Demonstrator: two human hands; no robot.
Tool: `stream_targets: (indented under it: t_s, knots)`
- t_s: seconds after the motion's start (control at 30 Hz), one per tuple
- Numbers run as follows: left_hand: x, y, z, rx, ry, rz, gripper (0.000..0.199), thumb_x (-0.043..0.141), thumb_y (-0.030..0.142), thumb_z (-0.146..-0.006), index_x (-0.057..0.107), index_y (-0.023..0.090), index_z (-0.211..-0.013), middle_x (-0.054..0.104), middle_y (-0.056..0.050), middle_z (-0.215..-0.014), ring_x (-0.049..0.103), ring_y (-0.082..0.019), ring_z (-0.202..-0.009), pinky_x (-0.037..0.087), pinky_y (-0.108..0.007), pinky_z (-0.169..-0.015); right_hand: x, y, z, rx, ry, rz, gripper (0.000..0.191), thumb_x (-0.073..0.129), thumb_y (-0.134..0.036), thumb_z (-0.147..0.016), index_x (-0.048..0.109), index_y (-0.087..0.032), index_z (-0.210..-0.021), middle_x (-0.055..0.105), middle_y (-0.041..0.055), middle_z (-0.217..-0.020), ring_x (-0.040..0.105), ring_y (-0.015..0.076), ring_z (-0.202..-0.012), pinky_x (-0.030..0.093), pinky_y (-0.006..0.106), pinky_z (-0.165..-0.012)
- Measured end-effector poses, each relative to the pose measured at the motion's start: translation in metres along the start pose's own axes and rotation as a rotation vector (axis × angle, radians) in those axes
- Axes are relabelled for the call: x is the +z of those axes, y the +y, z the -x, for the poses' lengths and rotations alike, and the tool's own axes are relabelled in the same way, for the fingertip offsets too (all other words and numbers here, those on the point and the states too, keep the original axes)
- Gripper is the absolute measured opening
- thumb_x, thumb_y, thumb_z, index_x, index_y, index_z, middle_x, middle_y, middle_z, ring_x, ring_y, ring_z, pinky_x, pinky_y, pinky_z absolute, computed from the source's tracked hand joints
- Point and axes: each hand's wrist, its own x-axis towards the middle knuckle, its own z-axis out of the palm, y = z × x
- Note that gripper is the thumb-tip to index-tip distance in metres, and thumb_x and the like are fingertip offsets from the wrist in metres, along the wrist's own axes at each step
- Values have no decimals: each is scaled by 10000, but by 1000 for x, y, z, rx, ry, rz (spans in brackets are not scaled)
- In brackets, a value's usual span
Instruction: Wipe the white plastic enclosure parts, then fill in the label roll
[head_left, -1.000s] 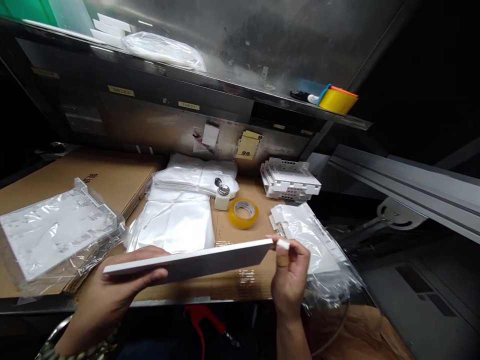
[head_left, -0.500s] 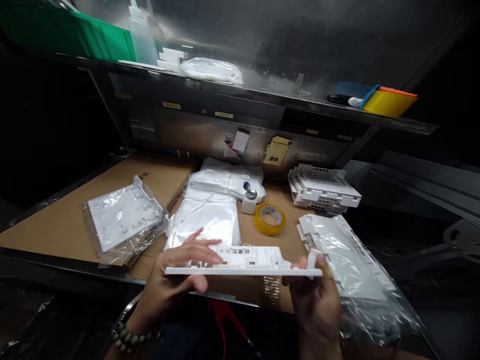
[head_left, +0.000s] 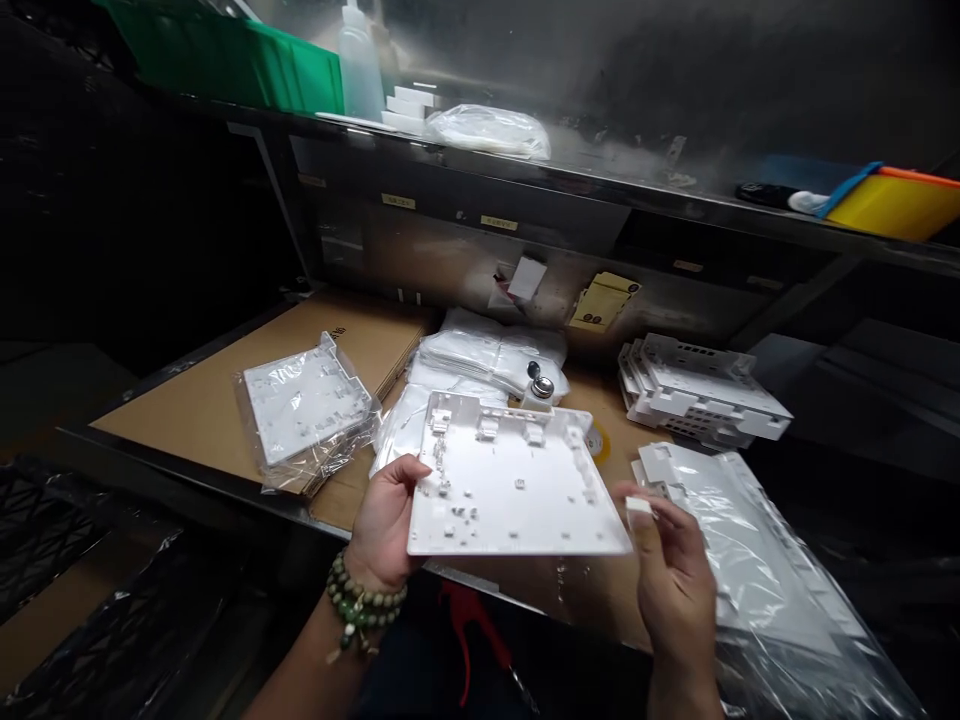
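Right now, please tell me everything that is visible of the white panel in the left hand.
The roughly rectangular white panel looks like plastic. A raised wall runs along its far edge; small clips and posts dot its upward face. Unbagged, it is held tilted toward the camera above brown cardboard. The left hand grips its left side; the right hand is by its right edge, contact unclear.
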Motion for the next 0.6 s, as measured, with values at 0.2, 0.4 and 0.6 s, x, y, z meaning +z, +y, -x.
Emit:
stream_targets:
  t_s: [0.2, 0.4, 0.6]
  knots:
    - [19, -17, -3, 148, 176, 20, 697, 487, 137, -948, 339, 189, -1627, 742, -133, -1337, 725, -353, -1187, 494, -564, -1147, 36, -42, 32, -377, -114, 99, 313, 715, -182, -962, 734, -352, -1224, 681, 52, -1164, 672, 228, -1103, 551, 401, -956]
    - [32, -25, -2, 139, 222, 17, 571, 407, 326, -1078, 353, 170, -1624, 714, -155, -1379, 692, -344, -1252, 468, -532, -1180, 75, -85, 55, -450, -449, 44, 327, 679, -100, -960, 709, -239, -1255, 726, 70, -1019, 728, 186, -909, 623, 279, -776]
    - [37, -26, 1, 186, 190, 16, 548, 404, 332, -1090, 354, 262, -1631, 702, -120, -1410, 686, -328, -1266, 475, -521, -1177, 79, -87, 53, -548, -512, 108, 267, 669, -74, -921, 711, -207, -1149, 706, 59, -905, 697, 176, -774, 606, 289, -693]
